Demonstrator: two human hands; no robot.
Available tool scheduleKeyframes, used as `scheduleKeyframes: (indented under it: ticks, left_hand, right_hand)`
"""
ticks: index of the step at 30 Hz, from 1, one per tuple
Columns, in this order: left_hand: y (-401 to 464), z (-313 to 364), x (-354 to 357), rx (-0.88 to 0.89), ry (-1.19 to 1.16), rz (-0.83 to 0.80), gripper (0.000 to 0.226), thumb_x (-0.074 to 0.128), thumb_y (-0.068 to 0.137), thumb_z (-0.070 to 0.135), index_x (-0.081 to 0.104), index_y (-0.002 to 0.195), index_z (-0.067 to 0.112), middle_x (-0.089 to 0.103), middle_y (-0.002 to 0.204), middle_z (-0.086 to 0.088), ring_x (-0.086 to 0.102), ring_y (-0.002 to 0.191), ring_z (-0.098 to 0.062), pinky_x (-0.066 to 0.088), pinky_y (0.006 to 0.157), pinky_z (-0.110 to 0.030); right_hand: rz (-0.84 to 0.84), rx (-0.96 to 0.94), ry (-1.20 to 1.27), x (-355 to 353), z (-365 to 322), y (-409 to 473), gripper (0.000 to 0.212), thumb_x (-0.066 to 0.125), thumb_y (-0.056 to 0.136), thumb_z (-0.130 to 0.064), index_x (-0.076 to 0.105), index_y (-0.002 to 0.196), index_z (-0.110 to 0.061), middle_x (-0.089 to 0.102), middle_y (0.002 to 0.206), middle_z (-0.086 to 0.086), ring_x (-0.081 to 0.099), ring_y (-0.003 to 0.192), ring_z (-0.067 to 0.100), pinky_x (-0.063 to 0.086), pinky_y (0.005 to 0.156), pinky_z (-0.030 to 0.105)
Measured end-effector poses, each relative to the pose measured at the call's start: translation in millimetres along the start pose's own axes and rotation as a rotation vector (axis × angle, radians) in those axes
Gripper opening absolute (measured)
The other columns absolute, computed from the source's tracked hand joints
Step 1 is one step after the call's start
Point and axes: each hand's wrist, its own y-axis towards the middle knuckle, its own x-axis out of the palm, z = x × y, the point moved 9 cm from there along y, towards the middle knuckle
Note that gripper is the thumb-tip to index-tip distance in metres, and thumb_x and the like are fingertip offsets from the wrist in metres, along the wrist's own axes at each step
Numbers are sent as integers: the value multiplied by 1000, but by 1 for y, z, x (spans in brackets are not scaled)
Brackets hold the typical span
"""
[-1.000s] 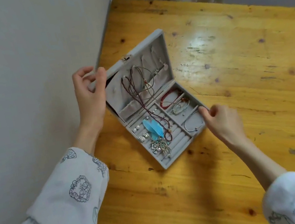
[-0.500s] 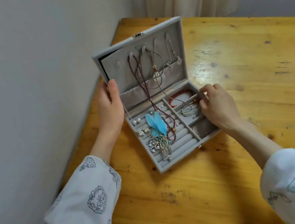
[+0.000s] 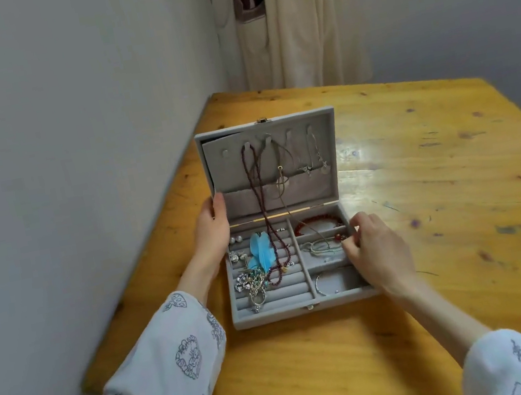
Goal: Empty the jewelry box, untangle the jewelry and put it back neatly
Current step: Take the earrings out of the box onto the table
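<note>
A grey velvet jewelry box point(image 3: 273, 315) stands open on the wooden table, lid point(image 3: 208, 144) upright. Necklaces hang from hooks in the lid; a dark red bead necklace point(image 3: 263, 210) drapes down into the ring rolls. There lie blue feather earrings point(image 3: 261, 249) and a tangle of silver pieces point(image 3: 251, 284). The right compartments hold a red bead bracelet point(image 3: 317, 220), a knotted cord bracelet point(image 3: 320, 246) and a silver bangle point(image 3: 320, 286). My left hand point(image 3: 213, 233) grips the box's left side at the hinge. My right hand point(image 3: 375, 252) pinches at the cord bracelet in the middle compartment.
The yellow wooden table point(image 3: 444, 199) stands against a white wall point(image 3: 54, 164) on the left. A cream curtain point(image 3: 290, 18) hangs behind the table's far edge. The table's near edge is just below the box.
The box has turned square to me and its lid stands more upright. My left hand slid from the lid's edge down to the hinge side. My right hand moved in over the middle compartment.
</note>
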Motion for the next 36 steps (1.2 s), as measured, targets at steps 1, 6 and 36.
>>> scheduleKeyframes:
  ticks: [1, 6, 36]
  left_hand:
    - [-3, -2, 0, 3, 17, -17, 51, 24, 99, 39, 27, 143, 13, 32, 148, -5, 29, 137, -20, 23, 102, -24]
    - [-34, -22, 0, -9, 60, -90, 52, 25, 100, 36, 13, 147, 21, 17, 154, 2, 18, 141, -15, 17, 112, -30]
    - [-77, -35, -14, 204, 13, 72, 34, 36, 96, 5, 50, 120, 25, 50, 125, 9, 44, 120, -6, 36, 103, -24]
  right_hand:
    - [7, 10, 5, 1, 2, -2, 17, 48, 87, -17, 51, 102, -9, 57, 100, 9, 42, 72, 22, 32, 61, 29]
    - [69, 12, 43, 0, 3, -7, 25, 47, 88, -16, 53, 112, -10, 56, 110, 12, 50, 79, 25, 37, 64, 30]
    - [-173, -594, 400, 24, -126, -32, 11, 68, 81, -15, 74, 90, -13, 66, 93, 2, 53, 87, 17, 40, 75, 19]
